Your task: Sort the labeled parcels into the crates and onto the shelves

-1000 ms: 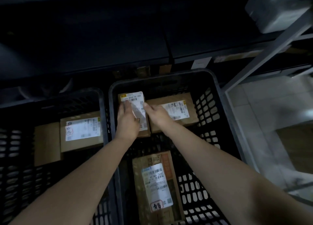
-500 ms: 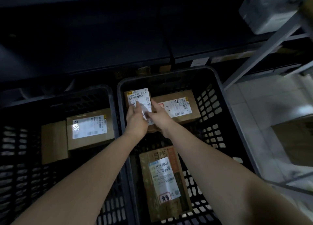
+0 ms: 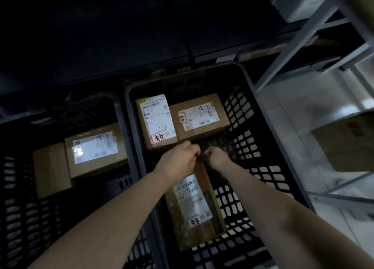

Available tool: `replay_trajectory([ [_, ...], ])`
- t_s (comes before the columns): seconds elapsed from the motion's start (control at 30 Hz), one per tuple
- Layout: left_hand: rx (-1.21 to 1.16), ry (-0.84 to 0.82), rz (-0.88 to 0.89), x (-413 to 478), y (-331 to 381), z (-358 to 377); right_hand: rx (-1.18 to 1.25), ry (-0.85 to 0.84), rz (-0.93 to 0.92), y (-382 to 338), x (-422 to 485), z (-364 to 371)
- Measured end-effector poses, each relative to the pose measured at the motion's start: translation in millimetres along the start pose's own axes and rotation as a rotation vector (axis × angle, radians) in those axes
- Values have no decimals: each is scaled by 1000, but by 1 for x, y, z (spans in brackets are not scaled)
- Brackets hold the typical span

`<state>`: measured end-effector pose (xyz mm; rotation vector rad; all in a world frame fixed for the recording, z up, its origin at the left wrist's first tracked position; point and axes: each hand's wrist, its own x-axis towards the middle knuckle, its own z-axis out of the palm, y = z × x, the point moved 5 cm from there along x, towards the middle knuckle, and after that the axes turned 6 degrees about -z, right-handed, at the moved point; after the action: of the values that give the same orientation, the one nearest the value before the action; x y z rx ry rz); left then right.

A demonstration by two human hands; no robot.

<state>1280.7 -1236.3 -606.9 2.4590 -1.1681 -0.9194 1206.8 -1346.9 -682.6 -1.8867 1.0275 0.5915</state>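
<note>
Nearest, a long parcel (image 3: pixel 194 212) lay on the bottom of the black crate (image 3: pixel 244 116), its far end hidden under the wrists. Its white label showed a barcode and blurred print, plus two characters in a red frame too soft to read. Just above it the left hand (image 3: pixel 178 159) and right hand (image 3: pixel 217 157) hovered with fingers curled under, knuckles almost meeting. Something small and dark sat between them, but whether either hand gripped it could not be told. Beyond, at the crate's far end, a narrow parcel (image 3: pixel 155 121) and a wide parcel (image 3: pixel 199 116) lay side by side, touching. The narrow one's label bore a handwritten "1-7" and a red-framed stamp; the wide one's carried pen marks like "T 6" – uncertain. In the second crate (image 3: pixel 18 197) to the left, a labelled box (image 3: pixel 95 149) touched a plain box (image 3: pixel 50 169), its label glaring white and unreadable. Farther right stood a grey shelf frame (image 3: pixel 293 52), a pale bundle (image 3: pixel 299 3) cut off by the top edge, and a cardboard box (image 3: pixel 348 143) cut off at the right
</note>
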Motion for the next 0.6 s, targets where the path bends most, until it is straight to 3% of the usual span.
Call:
replay_trajectory([
  [0.1,15,-199,-275,6,-19,45,45,-131,92,27,-6,17],
  [0.27,-140,-256,-678,1,-39,75,291,-364,183,51,-26,35],
  [0.6,-152,-111,-652,6,-26,84,567,-447,110,80,-31,47],
])
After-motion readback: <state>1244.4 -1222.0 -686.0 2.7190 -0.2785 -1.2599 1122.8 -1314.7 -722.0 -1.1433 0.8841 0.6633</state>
